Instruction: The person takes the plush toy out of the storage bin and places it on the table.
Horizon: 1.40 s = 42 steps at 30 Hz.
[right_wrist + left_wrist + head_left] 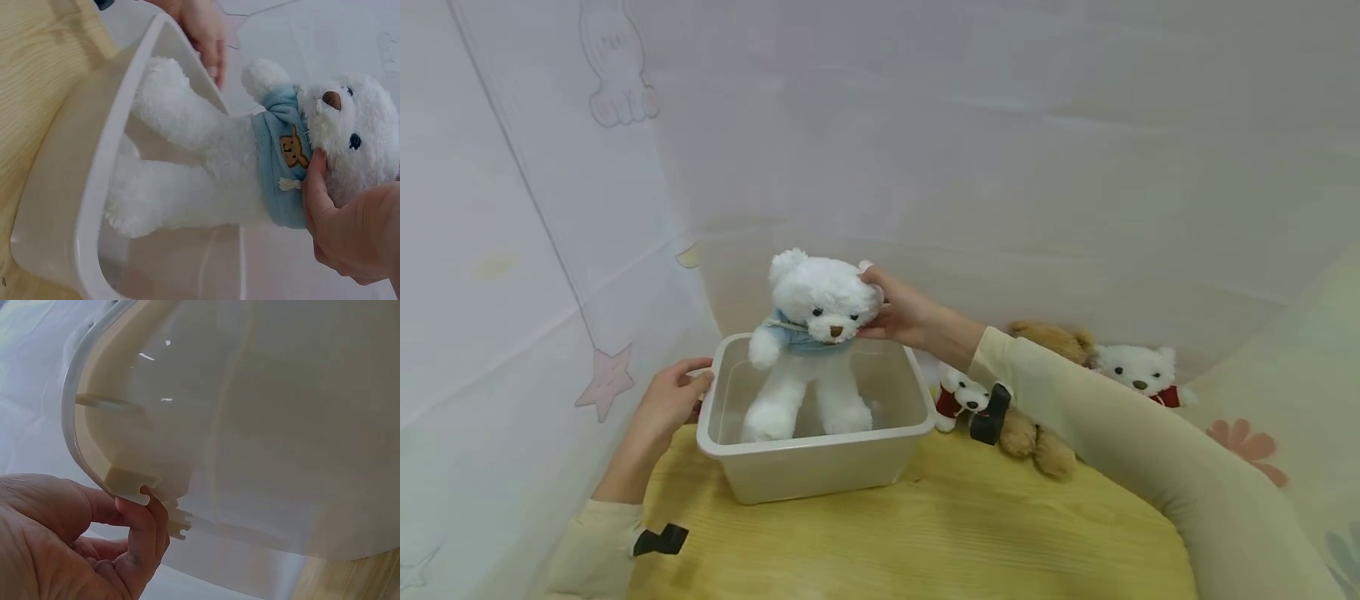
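A white teddy bear (823, 287) in a blue hoodie stands upright with its legs inside a cream plastic tub (820, 477). My right hand (906, 315) holds the bear by the side of its head and neck. In the right wrist view, the thumb of that right hand (350, 228) lies under the bear's chin, and a small brown bear patch (292, 149) shows on the hoodie. At the tub's left end, my left hand (666, 404) grips the rim. Up close in the left wrist view, the fingers of this left hand (87, 544) curl under the rim.
Right of the tub sit a small white bear in red (964, 398), a brown bear (1048, 337) partly hidden by my right arm, and another white bear (1138, 367). The yellow wood-grain tabletop (925, 533) lies in front; pale printed cloth walls (970, 150) rise behind.
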### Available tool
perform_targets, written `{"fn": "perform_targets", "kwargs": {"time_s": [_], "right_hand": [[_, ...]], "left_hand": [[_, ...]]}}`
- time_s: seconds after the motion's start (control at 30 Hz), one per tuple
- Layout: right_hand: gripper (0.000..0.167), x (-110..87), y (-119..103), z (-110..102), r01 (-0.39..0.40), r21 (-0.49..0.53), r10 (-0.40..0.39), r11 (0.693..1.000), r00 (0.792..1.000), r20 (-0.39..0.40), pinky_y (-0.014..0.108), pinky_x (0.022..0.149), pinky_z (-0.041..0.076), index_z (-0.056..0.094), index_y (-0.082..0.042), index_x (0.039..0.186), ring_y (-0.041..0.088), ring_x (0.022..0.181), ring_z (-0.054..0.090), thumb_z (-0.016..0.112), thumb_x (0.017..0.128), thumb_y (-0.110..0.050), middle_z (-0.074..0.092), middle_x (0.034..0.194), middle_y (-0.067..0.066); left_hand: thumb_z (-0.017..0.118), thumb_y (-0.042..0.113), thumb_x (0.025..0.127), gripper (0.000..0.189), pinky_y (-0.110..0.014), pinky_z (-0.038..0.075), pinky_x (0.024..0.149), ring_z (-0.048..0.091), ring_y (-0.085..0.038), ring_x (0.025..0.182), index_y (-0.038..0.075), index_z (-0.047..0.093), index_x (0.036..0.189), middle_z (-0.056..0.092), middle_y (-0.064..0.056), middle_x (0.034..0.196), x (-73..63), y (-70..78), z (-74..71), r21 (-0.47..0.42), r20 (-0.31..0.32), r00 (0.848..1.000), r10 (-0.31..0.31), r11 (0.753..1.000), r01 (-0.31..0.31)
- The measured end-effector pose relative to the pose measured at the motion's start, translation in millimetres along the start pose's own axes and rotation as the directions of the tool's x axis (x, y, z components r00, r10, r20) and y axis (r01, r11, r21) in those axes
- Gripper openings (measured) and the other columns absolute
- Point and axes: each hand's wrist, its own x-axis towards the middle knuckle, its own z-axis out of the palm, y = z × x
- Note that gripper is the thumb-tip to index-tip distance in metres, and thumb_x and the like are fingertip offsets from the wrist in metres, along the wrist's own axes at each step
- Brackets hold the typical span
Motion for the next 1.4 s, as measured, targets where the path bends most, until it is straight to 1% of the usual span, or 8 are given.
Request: {"fn": "perform_targets", "kwargs": {"time_s": [0.2, 0.47, 0.67, 0.8, 0.93, 1.07, 1.3, 1.4], "right_hand": [[0.067, -8.6, -31.1, -18.2, 0.096, 0.074, -0.096, 0.993, 0.995, -0.008, 0.050, 0.105, 0.044, 0.033, -0.001, 0.147, 0.040, 0.129, 0.049, 0.058, 0.094, -0.033, 0.043, 0.142, 0.027], [0.061, -30.3, -78.5, -51.2, 0.173, 0.233, -0.175, 0.957, 0.984, -0.013, 0.042, 0.103, 0.046, 0.034, -0.001, 0.146, 0.029, 0.121, 0.051, 0.054, 0.098, -0.034, 0.041, 0.140, 0.017], [0.066, -35.9, -97.2, -72.7, 0.190, 0.308, -0.185, 0.932, 0.982, -0.046, 0.041, 0.106, 0.043, 0.030, -0.009, 0.154, 0.030, 0.136, 0.042, 0.059, 0.099, -0.033, 0.033, 0.150, 0.015], [0.069, -25.5, -94.8, -80.9, 0.159, 0.291, -0.147, 0.943, 0.987, -0.064, 0.041, 0.106, 0.044, 0.028, -0.011, 0.156, 0.029, 0.138, 0.041, 0.060, 0.099, -0.033, 0.031, 0.153, 0.013], [0.069, -8.4, -81.7, -89.4, 0.111, 0.259, -0.094, 0.960, 0.993, -0.074, 0.040, 0.103, 0.046, 0.024, -0.015, 0.157, 0.028, 0.136, 0.042, 0.059, 0.100, -0.035, 0.030, 0.152, 0.010], [0.071, 12.5, -68.3, -95.5, 0.048, 0.266, -0.032, 0.963, 0.997, -0.066, 0.039, 0.102, 0.047, 0.019, -0.018, 0.158, 0.027, 0.135, 0.042, 0.058, 0.101, -0.036, 0.027, 0.153, 0.009], [0.076, 40.9, -58.2, -113.6, 0.005, 0.295, 0.023, 0.955, 0.995, -0.092, 0.036, 0.104, 0.045, 0.020, -0.017, 0.160, 0.023, 0.132, 0.045, 0.059, 0.100, -0.042, 0.031, 0.151, 0.009], [0.079, 40.1, -58.4, -136.6, 0.014, 0.293, 0.020, 0.956, 0.993, -0.114, 0.035, 0.104, 0.045, 0.020, -0.017, 0.160, 0.021, 0.129, 0.047, 0.061, 0.099, -0.046, 0.035, 0.145, 0.007]], "left_hand": [[0.049, 0.022, 0.109, 0.053, -0.033, 0.060, 0.068, 0.070, -0.021, 0.074, -0.007, 0.037, 0.151, 0.062, -0.024, 0.113, -7.6, -14.5, -21.5, 0.005, -0.031, 0.999, -0.018, 1.000, 0.018], [0.047, 0.025, 0.110, 0.056, -0.033, 0.059, 0.067, 0.070, -0.023, 0.076, -0.008, 0.033, 0.153, 0.061, -0.027, 0.117, -14.9, -17.9, -48.8, 0.064, -0.059, 0.998, -0.015, 0.998, 0.019], [0.045, 0.025, 0.111, 0.056, -0.034, 0.060, 0.068, 0.070, -0.024, 0.076, -0.010, 0.031, 0.153, 0.060, -0.030, 0.118, -26.4, -17.9, -64.5, 0.114, -0.073, 0.997, -0.013, 0.993, 0.021], [0.044, 0.024, 0.111, 0.056, -0.034, 0.060, 0.067, 0.071, -0.027, 0.076, -0.012, 0.031, 0.152, 0.061, -0.031, 0.116, -39.5, -18.4, -76.3, 0.146, -0.101, 0.995, -0.007, 0.989, 0.021], [0.043, 0.023, 0.111, 0.056, -0.034, 0.060, 0.067, 0.071, -0.030, 0.076, -0.014, 0.030, 0.152, 0.062, -0.031, 0.113, -49.3, -19.0, -86.2, 0.158, -0.119, 0.993, -0.005, 0.987, 0.023], [0.043, 0.022, 0.112, 0.056, -0.034, 0.060, 0.067, 0.071, -0.027, 0.075, -0.015, 0.029, 0.152, 0.063, -0.030, 0.112, -56.1, -19.4, -92.6, 0.149, -0.135, 0.991, -0.015, 0.988, 0.035], [0.044, 0.021, 0.111, 0.055, -0.033, 0.060, 0.068, 0.071, -0.024, 0.075, -0.013, 0.030, 0.152, 0.065, -0.026, 0.111, -65.1, -19.1, -91.9, 0.122, -0.166, 0.986, -0.036, 0.991, 0.056], [0.045, 0.020, 0.111, 0.054, -0.033, 0.060, 0.068, 0.071, -0.025, 0.075, -0.012, 0.033, 0.152, 0.064, -0.028, 0.112, -57.9, -16.5, -82.7, 0.108, -0.152, 0.988, -0.019, 0.994, 0.035]]}}
